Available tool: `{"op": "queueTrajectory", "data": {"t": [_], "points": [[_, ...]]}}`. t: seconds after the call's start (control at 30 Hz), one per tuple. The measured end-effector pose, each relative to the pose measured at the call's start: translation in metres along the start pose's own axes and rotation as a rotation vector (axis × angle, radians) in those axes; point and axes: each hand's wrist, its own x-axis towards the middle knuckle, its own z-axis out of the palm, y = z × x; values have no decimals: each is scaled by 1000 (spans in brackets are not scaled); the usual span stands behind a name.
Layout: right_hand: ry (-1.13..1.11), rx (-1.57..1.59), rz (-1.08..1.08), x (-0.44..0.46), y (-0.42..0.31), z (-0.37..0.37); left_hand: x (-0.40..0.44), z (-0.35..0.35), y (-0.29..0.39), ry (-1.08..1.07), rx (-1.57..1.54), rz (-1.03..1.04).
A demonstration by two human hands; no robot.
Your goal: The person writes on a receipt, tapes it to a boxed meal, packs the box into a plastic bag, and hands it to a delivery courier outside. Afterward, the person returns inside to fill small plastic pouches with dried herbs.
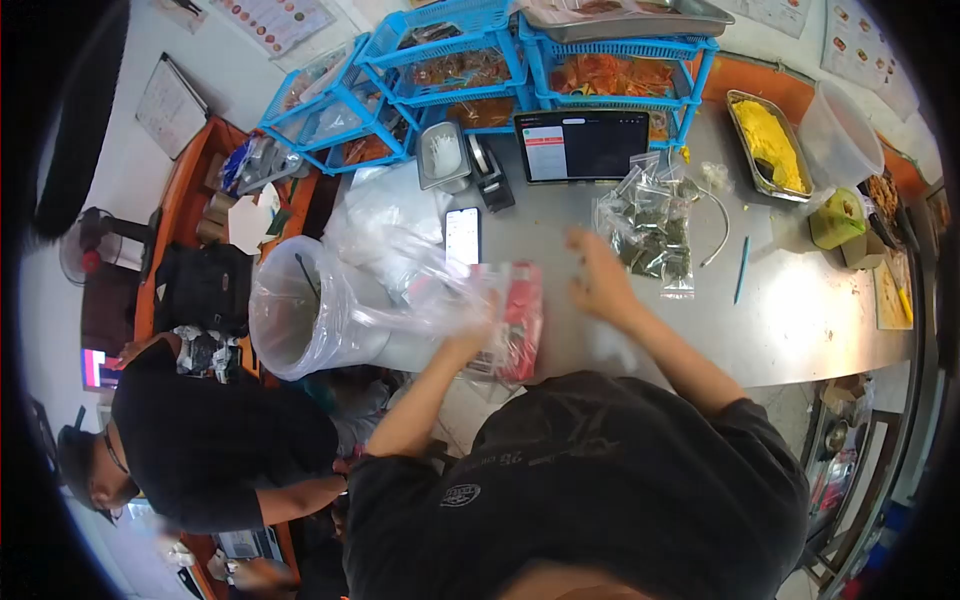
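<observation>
My left hand (478,328) is over the left side of a red-and-clear plastic packet (522,325) near the table's front edge. Motion smears its fingers, so their grip is unclear. Streaky clear plastic (425,290) runs beside this hand toward the left. To the right of the packet, my right hand (602,283) is raised over the metal table, fingers apart and nothing visible in them. Beyond it lies a pile of small clear bags (655,235) with green leafy contents. A phone (462,235) with a lit screen lies behind the packet.
A plastic-lined bin (290,310) stands left of the table. Blue racks (440,60), a tablet (582,147) and a metal container (443,155) line the back. At right are a yellow-filled tray (770,145) and a blue pen (742,270). Another person (220,430) is at left.
</observation>
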Motion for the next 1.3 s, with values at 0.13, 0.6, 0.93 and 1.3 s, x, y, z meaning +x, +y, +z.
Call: {"op": "queueTrajectory", "data": {"t": [0.13, 0.6, 0.93, 1.3], "points": [[-199, 185, -337, -22, -33, 30, 6, -30, 61, 191, -94, -329], [-644, 865, -65, -20, -13, 78, -50, -35, 120, 125, 1016, 203], [-497, 724, 524, 99, 87, 121, -52, -35, -81, -41, 693, 103], [-222, -787, -560, 345, 69, 208, -31, 18, -59, 101, 307, 239]]}}
